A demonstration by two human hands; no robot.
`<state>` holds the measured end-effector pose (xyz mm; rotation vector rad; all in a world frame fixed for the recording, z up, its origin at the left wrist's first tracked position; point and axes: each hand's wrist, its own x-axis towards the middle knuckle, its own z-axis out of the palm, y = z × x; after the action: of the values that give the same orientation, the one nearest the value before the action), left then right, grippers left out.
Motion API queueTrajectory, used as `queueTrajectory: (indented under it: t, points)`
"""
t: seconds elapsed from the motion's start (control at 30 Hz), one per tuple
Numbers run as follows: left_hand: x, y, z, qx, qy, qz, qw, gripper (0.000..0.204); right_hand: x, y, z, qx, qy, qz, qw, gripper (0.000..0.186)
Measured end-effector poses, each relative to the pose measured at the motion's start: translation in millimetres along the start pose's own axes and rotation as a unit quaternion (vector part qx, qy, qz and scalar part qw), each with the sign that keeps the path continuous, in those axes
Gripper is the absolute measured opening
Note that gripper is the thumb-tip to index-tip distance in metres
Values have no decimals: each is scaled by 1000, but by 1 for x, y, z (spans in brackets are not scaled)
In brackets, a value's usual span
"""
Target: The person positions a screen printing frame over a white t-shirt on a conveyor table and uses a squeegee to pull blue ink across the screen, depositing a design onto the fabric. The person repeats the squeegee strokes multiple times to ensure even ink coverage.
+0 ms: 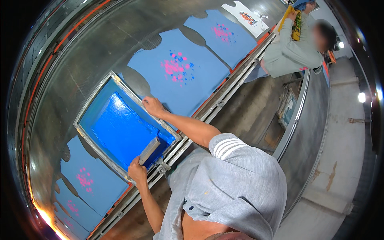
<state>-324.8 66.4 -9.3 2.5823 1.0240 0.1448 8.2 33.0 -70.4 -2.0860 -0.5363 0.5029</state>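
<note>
My left hand [137, 172] is closed on a wide squeegee [149, 149] at the near end of a printing screen. Blue ink [114, 126] covers much of the screen's mesh, piled darker beside the blade. My right hand [153, 105] grips the right side of the screen's metal frame [92, 99], fingers curled at its edge. The screen lies on the long printing table [76, 68]. Beyond my right hand is a light blue fabric piece [148, 72] with a pink and blue splatter print. More blue pieces [80, 192] at the lower left show pink print only.
At the upper right a person in a pale green top [292, 56] holds a yellow-edged screen [296, 26] near a white printed piece [244, 18]. A metal rail [220, 104] runs along the table's near edge. Another table [304, 152] stands to my right, beside a pale wall.
</note>
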Motion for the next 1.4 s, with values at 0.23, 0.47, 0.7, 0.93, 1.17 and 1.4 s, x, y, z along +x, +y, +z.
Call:
queueTrajectory:
  t: [0.23,0.47,0.7,0.93,1.17,1.4]
  points:
    - [-13,-5,-1,12,47,30,998,44,14,19,14,-34,-55,-17,998,36]
    - [55,-9,-61,-14,-124,-90,988,32,0,-68,-10,-214,-23,-332,918,38]
    - [247,-68,-80,21,-76,-37,996,29,77,-172,57,-416,-315,-332,786,18]
    - [318,-124,-77,30,-8,-2,1000,26,153,-165,94,-338,-211,-472,787,14]
    - [143,-74,-51,9,4,1,1000,32,-9,-121,32,-320,-260,-433,802,20]
    - [18,-36,-26,6,24,-5,1000,35,-132,-71,-12,-317,-267,-400,817,23]
